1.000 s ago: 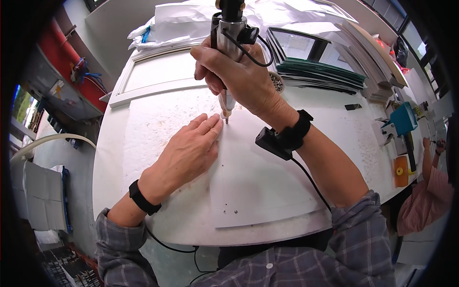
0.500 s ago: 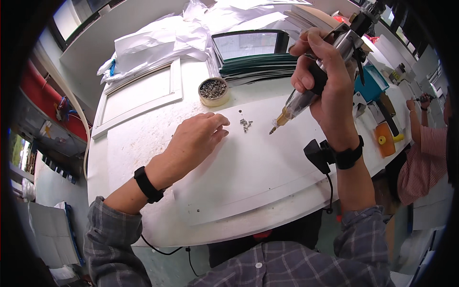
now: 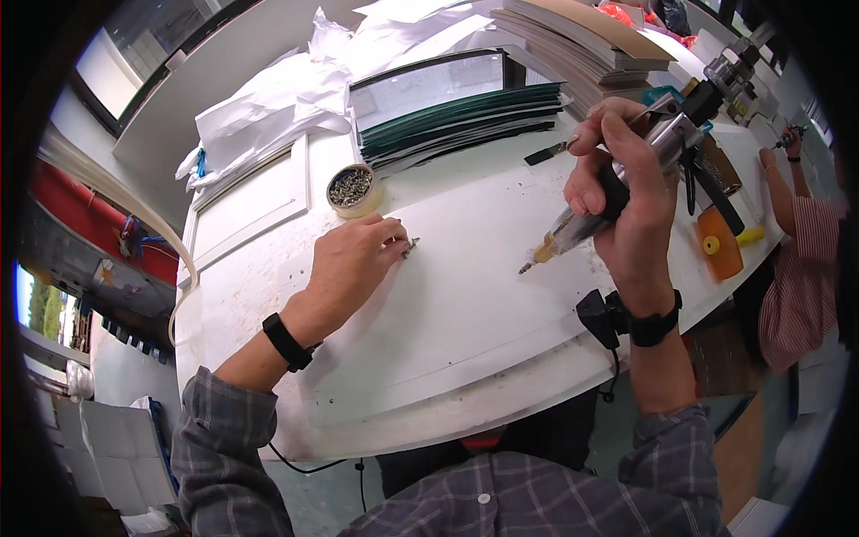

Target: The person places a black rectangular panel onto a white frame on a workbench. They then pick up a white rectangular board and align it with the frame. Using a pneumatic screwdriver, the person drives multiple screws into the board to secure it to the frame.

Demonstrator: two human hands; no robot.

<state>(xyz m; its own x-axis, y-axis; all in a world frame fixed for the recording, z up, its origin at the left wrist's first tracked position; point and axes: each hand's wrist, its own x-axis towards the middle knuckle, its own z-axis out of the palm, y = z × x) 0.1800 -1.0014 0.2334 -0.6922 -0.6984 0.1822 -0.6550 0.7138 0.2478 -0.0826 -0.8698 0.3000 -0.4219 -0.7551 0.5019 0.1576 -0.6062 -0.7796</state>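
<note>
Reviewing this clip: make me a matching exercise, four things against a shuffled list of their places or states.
1. power screwdriver
2. round tub
3. panel stack
4. left hand

A. filled with small screws
B. at loose screws over the white sheet
C. held in the right hand
D. shows dark green edges

Pairs: 1-C, 2-A, 3-D, 4-B

The panel is white. Above it, the screwdriver is silver, black and amber. Beyond the panel, the tub is cream, its screws silvery, the stacked panes dark-green-edged. Nearer than it, the sleeves are grey plaid.
</note>
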